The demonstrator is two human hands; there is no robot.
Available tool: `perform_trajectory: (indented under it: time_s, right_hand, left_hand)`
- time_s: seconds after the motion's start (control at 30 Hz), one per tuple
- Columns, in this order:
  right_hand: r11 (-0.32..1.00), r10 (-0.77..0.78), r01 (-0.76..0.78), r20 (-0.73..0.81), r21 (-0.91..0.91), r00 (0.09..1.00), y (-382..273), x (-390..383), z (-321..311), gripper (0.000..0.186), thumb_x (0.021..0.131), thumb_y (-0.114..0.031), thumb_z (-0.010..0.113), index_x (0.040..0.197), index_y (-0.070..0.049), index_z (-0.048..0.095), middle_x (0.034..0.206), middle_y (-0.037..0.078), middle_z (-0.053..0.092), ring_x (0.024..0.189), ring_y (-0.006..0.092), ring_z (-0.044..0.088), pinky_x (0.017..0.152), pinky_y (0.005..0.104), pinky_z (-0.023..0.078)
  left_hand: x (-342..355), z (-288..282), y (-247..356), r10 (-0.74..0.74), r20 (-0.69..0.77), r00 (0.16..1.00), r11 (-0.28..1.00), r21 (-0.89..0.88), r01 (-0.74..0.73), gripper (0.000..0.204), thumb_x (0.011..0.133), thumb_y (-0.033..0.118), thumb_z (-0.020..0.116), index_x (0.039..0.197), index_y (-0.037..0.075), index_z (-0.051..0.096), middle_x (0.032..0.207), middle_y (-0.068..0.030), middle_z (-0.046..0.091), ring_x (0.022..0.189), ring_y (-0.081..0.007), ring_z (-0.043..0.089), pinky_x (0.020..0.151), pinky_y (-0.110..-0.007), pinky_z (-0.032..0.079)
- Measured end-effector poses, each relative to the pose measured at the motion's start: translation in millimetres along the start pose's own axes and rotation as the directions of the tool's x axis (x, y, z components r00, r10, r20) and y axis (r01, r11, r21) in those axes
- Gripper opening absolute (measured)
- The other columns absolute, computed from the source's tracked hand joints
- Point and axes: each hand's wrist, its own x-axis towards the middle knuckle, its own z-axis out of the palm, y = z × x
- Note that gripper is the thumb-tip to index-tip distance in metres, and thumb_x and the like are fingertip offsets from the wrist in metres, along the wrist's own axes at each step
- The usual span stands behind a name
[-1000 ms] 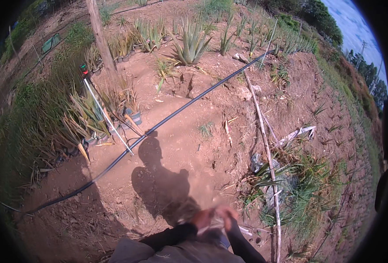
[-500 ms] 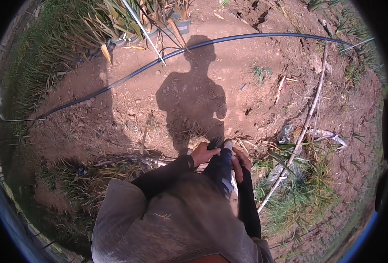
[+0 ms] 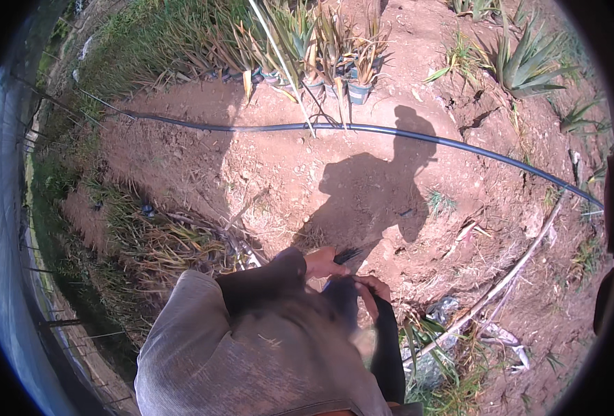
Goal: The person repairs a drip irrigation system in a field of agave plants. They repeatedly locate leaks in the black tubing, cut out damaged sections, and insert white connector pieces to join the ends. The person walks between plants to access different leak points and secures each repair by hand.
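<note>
My left hand [image 3: 321, 263] is closed around a bundle of thin, dark, bristly strips [image 3: 348, 255] that stick out past its thumb side; their exact kind is too small to make out. Close by on the right, my right hand [image 3: 375, 288] has its fingers curled in above the dark blue trouser leg [image 3: 342, 297]. What those fingers hold, if anything, is hidden. Dark sleeves cover both forearms, and my grey shirt [image 3: 272, 353] fills the lower part of the view.
A black hose [image 3: 279, 127] crosses the reddish soil ahead. Behind it stand potted spiky plants [image 3: 359, 90] and a thin white pole [image 3: 279, 52]. A long stick [image 3: 491, 295] lies at right beside crumpled clear plastic [image 3: 442, 308]. Dry leaves [image 3: 178, 246] lie at left.
The view has swung, so the hose, pots and stick appear shifted rightward and lower. My shadow has moved right and leans. My left hand keeps the dark strips; both hands stay close together.
</note>
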Motion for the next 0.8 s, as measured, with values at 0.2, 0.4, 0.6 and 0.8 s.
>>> perform_trajectory:
  time_s: [0.2,0.4,0.6,0.8]
  right_hand:
    - [0.976,-0.031,0.12,0.437,-0.179,0.899,-125,48,-4,0.024,0.086,-0.003,0.064,0.11,-0.001,0.067,0.091,0.002,0.063,0.082,0.0082,0.056,0.074,0.0235,0.046]
    - [0.89,-0.148,0.305,0.421,-0.337,0.895,-236,108,36,0.03,0.085,-0.006,0.066,0.115,-0.004,0.066,0.08,0.0,0.062,0.067,0.0073,0.052,0.061,0.0233,0.044]
    - [0.822,-0.527,0.545,0.14,-0.168,0.838,-324,227,102,0.028,0.086,-0.007,0.065,0.114,-0.002,0.066,0.079,-0.002,0.061,0.064,0.0045,0.05,0.057,0.0191,0.04]
    - [0.694,-0.673,0.679,0.118,-0.239,0.73,-383,360,192,0.031,0.085,-0.009,0.066,0.115,-0.001,0.065,0.092,0.005,0.068,0.075,0.0065,0.058,0.068,0.0208,0.046]
  left_hand:
    - [-61,-61,73,-0.027,-0.32,0.947,0.969,-0.242,-0.055,0.025,0.083,0.025,0.072,0.072,0.004,0.062,0.06,0.0037,0.05,0.054,-0.0059,0.043,0.048,-0.026,0.034]
    - [-72,-137,139,0.152,-0.568,0.809,0.835,-0.364,-0.413,0.02,0.086,0.02,0.072,0.09,0.003,0.063,0.061,0.0037,0.052,0.044,-0.0031,0.036,0.039,-0.021,0.025]
    - [-70,-289,169,0.134,-0.856,0.498,0.767,-0.229,-0.6,0.012,0.087,0.017,0.068,0.084,0.006,0.065,0.054,0.0101,0.04,0.04,-0.0015,0.029,0.037,-0.022,0.02]
    - [-18,-432,212,0.524,-0.825,0.211,0.771,0.354,-0.529,0.018,0.083,0.018,0.072,0.091,0.002,0.071,0.066,0.0002,0.06,0.056,-0.0082,0.048,0.053,-0.029,0.041]
